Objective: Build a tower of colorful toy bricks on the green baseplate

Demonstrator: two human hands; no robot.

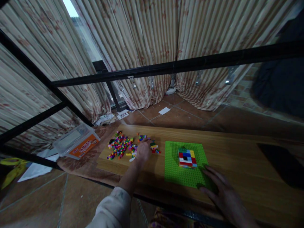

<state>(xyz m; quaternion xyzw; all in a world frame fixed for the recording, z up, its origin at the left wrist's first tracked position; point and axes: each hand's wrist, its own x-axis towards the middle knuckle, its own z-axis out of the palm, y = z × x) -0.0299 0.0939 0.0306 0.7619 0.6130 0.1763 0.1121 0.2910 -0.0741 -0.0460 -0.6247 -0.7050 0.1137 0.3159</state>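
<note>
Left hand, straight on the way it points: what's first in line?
The loose bricks just beyond the left hand; its fingertips may already touch some, depth is unclear.

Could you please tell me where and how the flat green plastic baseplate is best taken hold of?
The flat green plastic baseplate lies flat on the wooden tabletop, so a thin edge must be pinched. The multicoloured brick block fills only its middle, leaving the margins free. Probably best is the bare near-right corner, approached from the near side, where the right hand rests.
</note>
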